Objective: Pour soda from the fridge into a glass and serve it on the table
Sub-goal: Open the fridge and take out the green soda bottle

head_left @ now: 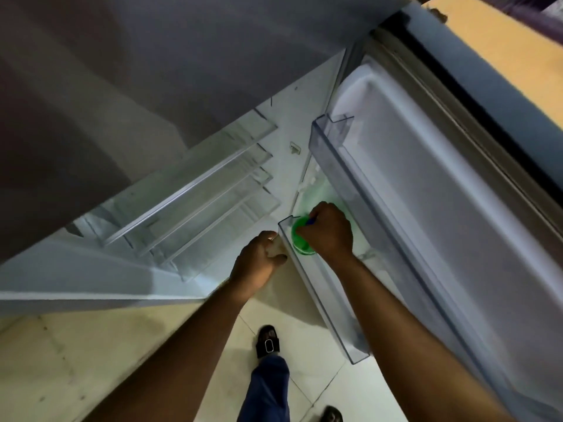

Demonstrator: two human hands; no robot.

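Gripping the top of a green soda bottle [300, 239], the right hand [330, 231] has its fingers clenched around the neck, where a bit of blue shows between them. The bottle stands in the lower door bin [323, 300] of the open fridge door [441, 193], at the bin's end nearest the cabinet. A second clear bin [332, 138] sits higher on the door. The left hand [259, 263] hovers just beside the lower bin's corner, fingers loosely curled and grasping nothing that can be made out. Inside the cabinet, bare glass shelves [195, 190] step downward. Below, a sandalled foot [268, 341] and blue trouser leg [268, 388] stand on pale floor tiles [91, 360].
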